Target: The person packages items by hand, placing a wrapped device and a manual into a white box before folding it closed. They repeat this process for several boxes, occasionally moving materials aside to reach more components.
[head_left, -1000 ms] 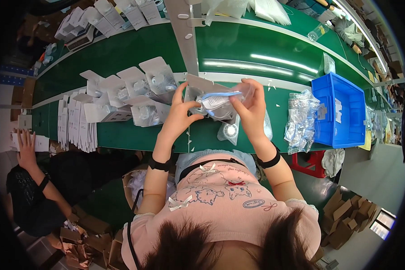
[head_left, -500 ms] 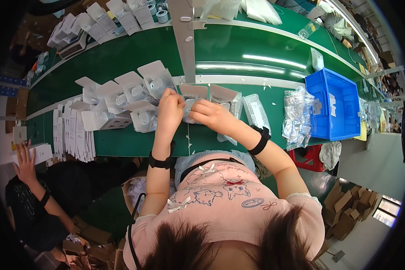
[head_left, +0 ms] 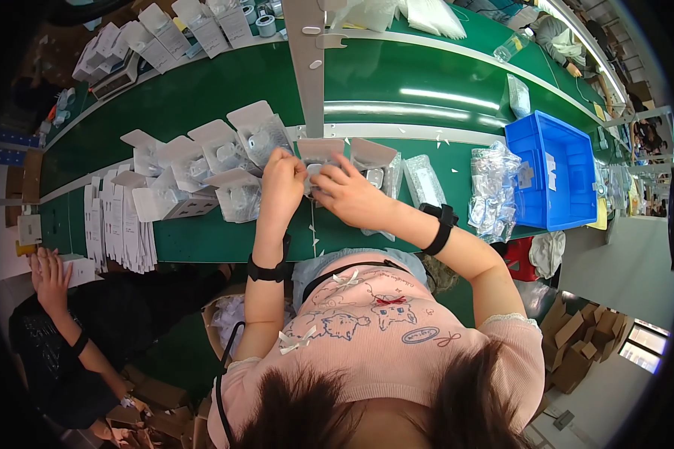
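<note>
An open white box [head_left: 321, 148] stands at the table's middle, its lid flap raised, with a plastic-wrapped item partly showing inside. My left hand [head_left: 282, 179] is at the box's left side, fingers curled closed; what they grip, if anything, is hidden. My right hand [head_left: 352, 196] reaches over the front right of the same box, with its fingers apart and one fingertip blurred near the flap. Another open box [head_left: 372, 152] stands just to the right, holding a bagged item. Several open boxes [head_left: 231, 153] with clear-bagged items are grouped left of my left hand.
Flat white cartons [head_left: 120, 224] stand in a row at the left. On the right lie a bubble-wrap pouch [head_left: 424, 185], a pile of clear bags [head_left: 494, 191] and a blue bin [head_left: 528, 209]. A metal post [head_left: 307, 75] rises behind the boxes. A co-worker's hand [head_left: 51, 280] is at far left.
My right hand has opened from a pinch, its fingers spreading over the box. My left hand stays nearly in place. The co-worker's hand has shifted slightly lower.
</note>
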Demonstrator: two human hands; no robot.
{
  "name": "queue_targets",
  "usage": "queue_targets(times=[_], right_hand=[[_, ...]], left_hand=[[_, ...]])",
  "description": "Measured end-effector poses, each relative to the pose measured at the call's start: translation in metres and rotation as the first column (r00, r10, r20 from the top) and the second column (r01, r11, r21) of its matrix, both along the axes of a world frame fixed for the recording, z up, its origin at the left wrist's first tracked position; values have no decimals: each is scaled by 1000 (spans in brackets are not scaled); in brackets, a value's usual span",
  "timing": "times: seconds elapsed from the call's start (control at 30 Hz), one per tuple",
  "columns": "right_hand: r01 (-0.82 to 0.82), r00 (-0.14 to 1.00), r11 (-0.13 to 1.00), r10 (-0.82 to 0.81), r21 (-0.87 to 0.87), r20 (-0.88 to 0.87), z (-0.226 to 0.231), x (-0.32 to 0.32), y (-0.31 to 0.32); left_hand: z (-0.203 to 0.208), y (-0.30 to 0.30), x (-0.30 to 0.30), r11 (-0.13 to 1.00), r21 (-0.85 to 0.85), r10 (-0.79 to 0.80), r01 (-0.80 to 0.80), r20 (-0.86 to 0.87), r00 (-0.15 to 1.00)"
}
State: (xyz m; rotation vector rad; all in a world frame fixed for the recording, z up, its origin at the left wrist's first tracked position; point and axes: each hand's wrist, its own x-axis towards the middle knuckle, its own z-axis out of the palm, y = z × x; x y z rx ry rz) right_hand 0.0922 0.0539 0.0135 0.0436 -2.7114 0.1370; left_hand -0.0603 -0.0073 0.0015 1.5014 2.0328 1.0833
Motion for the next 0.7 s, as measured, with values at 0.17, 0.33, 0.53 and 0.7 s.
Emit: queue_targets(times=[0.17,0.33,0.53,0.7], right_hand=[[297,955,954,-297,-46,18,-5,12,-27],[376,899,923,-342,-83,274,-13,0,-43],[369,920,922,-344,-116,190,-10,15,-35],[327,824,877,-447,-353,-349,0,120,-2]], left_hand=[[-2,-6,1,1000,3,-20,20,1,1000],[1,-5,3,1000,-4,-15,15,-50,999],[-2,-3,12,996,-87,5,-12,-82,997],[7,-19,23,992,28,123,-120,-187,975]])
